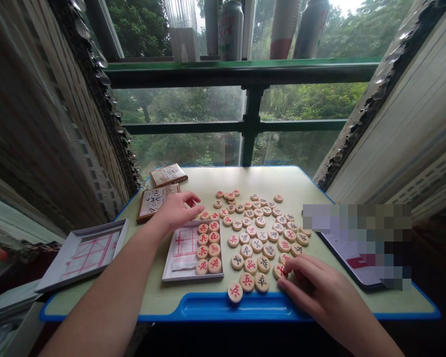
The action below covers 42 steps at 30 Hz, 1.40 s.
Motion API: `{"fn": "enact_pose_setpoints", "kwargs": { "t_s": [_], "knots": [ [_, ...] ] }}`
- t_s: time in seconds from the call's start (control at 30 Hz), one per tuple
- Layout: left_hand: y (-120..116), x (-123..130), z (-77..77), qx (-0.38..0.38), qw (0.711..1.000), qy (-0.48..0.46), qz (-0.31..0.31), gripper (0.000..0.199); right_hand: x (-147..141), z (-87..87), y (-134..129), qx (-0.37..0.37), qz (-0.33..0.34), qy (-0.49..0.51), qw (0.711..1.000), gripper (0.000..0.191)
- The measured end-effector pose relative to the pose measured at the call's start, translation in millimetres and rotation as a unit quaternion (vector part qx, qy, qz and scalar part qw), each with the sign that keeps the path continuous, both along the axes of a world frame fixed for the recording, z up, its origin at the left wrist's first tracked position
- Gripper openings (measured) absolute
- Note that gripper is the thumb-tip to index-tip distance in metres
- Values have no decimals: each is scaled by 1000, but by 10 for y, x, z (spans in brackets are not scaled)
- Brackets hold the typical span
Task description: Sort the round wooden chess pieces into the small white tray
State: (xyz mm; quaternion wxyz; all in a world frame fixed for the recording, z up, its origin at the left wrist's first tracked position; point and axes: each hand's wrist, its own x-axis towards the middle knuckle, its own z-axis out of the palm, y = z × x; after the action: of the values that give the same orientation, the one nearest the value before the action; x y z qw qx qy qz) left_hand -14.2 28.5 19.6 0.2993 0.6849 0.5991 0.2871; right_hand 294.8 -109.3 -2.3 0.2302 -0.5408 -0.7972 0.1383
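Many round wooden Chinese chess pieces (pixel 260 221) with red or black characters lie spread over the small table. My left hand (pixel 177 209) hovers over the far edge of a shallow white box (pixel 167 275), its fingers apart and nothing visible in them. Inside that box, two columns of red-character pieces (pixel 214 249) stand along the right side, beside a folded paper with red lines (pixel 186 243). At the front right, the thumb and forefinger of my right hand (pixel 319 290) close around the edge of a red-character chess piece (pixel 278 271), which rests on the table.
A box lid or tray (pixel 121 233) with a red-lined sheet lies at the left. Two printed boxes (pixel 143 210) sit behind my left hand. A tablet-like device (pixel 351 258), partly blurred, lies at the right. Cans (pixel 231 32) and cups stand on the window ledge.
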Motion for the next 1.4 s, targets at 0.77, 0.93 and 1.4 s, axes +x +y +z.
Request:
{"fn": "enact_pose_setpoints", "kwargs": {
  "t_s": [0.77, 0.93, 1.4],
  "knots": [
    [-99, 41, 129, -59, 995, -40, -74, 46, -41, 25, 2, 1, -36, 16, 999, 20],
    [-167, -3, 219, -108, 964, -183, -158, 50, -49, 50, -14, 3, -39, 10, 999, 21],
    [-170, -24, 213, -142, 948, -229, -171, 36, -93, 101, -41, -2, -34, 25, 999, 22]
  ]
}}
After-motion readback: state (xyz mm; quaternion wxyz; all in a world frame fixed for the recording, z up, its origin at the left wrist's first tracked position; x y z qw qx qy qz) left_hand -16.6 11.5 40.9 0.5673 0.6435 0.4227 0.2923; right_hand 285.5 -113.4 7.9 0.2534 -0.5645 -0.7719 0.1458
